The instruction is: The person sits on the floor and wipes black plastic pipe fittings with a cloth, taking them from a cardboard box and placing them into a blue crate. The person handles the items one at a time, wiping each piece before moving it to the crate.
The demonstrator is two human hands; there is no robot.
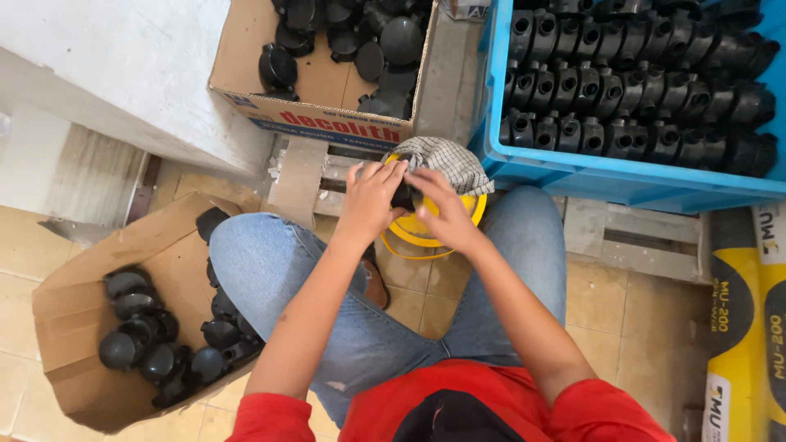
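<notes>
While both hands meet at the centre of the frame, a cardboard box (74, 327) at lower left holds loose black domed caps (135, 327). Moving right, the left hand (370, 200) curls its fingers (385, 173) over a small black part (403, 196), and the right hand (442, 213) presses it from the other side; the part lies between the fingertips, equally near both, its long axis hidden. Below it sits a yellow bucket (417, 237) with a checked cloth (446, 160). At upper right, a blue crate (573, 176) holds rows of black fittings (630, 90).
</notes>
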